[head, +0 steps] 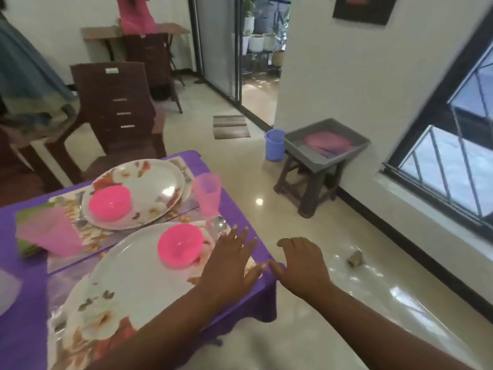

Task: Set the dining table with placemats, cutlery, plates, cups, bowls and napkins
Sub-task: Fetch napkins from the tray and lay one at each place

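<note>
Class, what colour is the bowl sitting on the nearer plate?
The bowl is bright pink, on the white floral plate; it shows clearly in the head view.

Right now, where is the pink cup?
In the head view, the pink cup stands at the right edge of the purple table, beside the far plate and just beyond a spoon.

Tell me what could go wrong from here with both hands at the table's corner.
The pink cup stands close to the table's edge, just beyond the left hand; a careless sweep could knock it to the floor. The right hand touches the purple tablecloth at the corner; tugging it might shift the near plate and its pink bowl.
</note>
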